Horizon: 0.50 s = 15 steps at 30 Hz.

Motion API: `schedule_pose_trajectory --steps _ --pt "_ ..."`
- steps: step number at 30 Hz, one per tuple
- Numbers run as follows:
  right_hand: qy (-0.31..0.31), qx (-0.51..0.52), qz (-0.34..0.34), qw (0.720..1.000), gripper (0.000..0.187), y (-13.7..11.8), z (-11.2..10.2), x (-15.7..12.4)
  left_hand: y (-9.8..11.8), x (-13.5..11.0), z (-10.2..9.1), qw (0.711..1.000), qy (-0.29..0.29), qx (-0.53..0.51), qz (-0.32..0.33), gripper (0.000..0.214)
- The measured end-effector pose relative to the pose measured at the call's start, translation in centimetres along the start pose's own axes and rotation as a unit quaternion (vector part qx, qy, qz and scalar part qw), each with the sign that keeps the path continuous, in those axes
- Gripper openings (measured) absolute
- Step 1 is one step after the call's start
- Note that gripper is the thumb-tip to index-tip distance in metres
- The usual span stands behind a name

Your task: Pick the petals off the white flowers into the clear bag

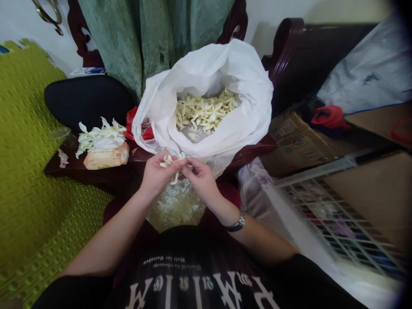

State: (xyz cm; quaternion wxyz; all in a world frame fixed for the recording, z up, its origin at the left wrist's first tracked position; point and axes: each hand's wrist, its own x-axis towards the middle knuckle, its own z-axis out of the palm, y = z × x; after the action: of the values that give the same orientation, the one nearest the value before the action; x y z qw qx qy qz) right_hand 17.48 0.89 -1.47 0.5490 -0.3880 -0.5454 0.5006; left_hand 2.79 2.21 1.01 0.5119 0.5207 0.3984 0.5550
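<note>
Pale petals [170, 162] sit pinched narrowly between the fingers of left hand [154, 174] and right hand [201, 178] — a slip could drop them outside the white plastic bag [233, 77].

Indoor light is soft, even and moderately dim, its source out of frame. A faint shadow falls on the cream wall [259, 32] beside the glossy dark-red wooden chair frame [286, 47]. The right edge darkens to black vignette. Wide-lens distortion skews and softens the white wire rack [337, 223].
</note>
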Motion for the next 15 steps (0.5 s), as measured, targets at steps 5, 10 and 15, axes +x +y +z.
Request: schedule_pose_trajectory --steps 5,10,15 --pt "0.009 -0.036 -0.017 0.999 0.024 0.0 -0.3 0.1 0.1 -0.1 0.0 1.000 0.001 0.006 -0.030 0.035" --pt "0.007 -0.077 -0.047 0.996 0.018 -0.3 -0.9 0.3 0.2 0.1 -0.4 0.997 -0.011 0.070 -0.006 0.031" --pt "-0.002 -0.133 -0.090 0.987 0.016 -0.3 -1.0 0.1 0.2 0.2 -0.5 0.996 -0.022 0.081 0.030 0.025"
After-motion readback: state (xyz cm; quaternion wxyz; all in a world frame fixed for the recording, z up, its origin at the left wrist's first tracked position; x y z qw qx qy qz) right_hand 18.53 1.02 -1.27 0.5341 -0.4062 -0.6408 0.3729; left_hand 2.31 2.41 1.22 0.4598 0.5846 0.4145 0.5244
